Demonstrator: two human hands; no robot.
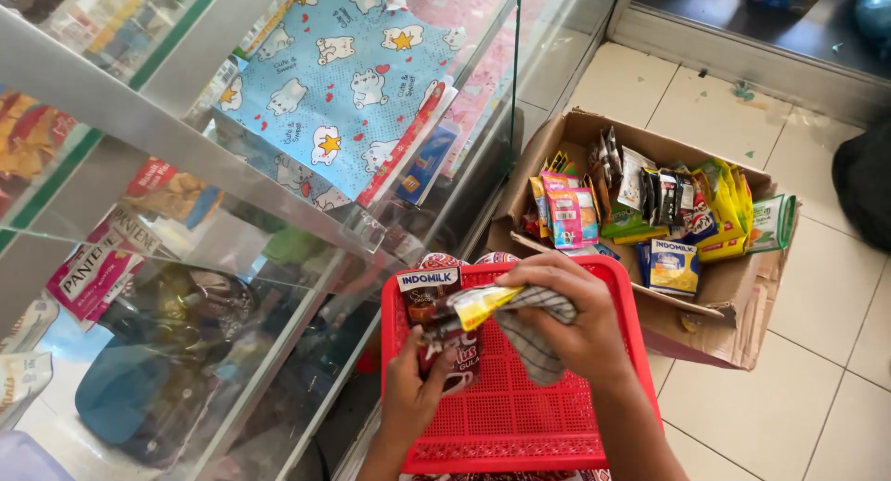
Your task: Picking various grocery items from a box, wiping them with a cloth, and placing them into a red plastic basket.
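Observation:
My left hand (pixel 415 393) grips a strip of dark brown and red sachets (pixel 436 328) from below, over a red plastic basket (pixel 520 425). My right hand (pixel 568 316) holds a checked grey cloth (pixel 534 337) bunched against the sachets, pressed on a yellow packet end (pixel 478 305). Both hands hover just above the basket's perforated bottom.
A glass display cabinet (pixel 232 240) with packets and a blue bear-print sheet (pixel 343 82) stands on the left. An open cardboard box (pixel 733 295) full of several colourful sachets sits on the tiled floor (pixel 798 388) to the right. A dark bag (pixel 863 179) lies at the right edge.

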